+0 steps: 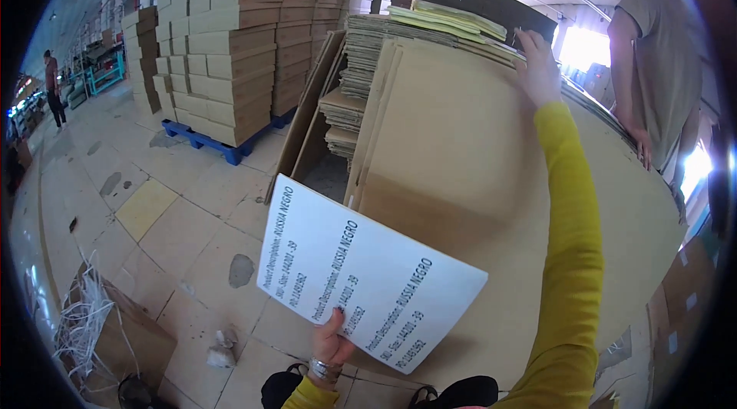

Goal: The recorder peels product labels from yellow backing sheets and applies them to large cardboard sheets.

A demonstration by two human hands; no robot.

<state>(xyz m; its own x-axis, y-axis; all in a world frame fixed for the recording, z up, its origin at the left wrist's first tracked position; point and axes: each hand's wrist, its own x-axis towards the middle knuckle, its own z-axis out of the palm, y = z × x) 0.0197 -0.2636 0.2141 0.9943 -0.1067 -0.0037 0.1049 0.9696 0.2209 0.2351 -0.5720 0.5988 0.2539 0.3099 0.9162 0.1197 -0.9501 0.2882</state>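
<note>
My left hand [332,346] is closed on the lower edge of a white sheet of printed labels [368,271], thumb on top. The sheet is tilted in front of me, its three blocks of black print facing up. My right hand [540,67], at the end of a yellow sleeve, reaches far forward to the top edge of a large brown cardboard sheet [453,117]. Its fingers are bent over that edge, beside a stack of flattened cartons [367,56]. Yellowish flat sheets [453,21] lie on the stack, next to my right fingertips.
Cartons [223,48] are piled on a blue pallet [230,150] at the left. A carton with tangled white straps [84,324] stands at the lower left. Another person [652,79] leans on the cardboard at the right. A further person [53,90] stands far left.
</note>
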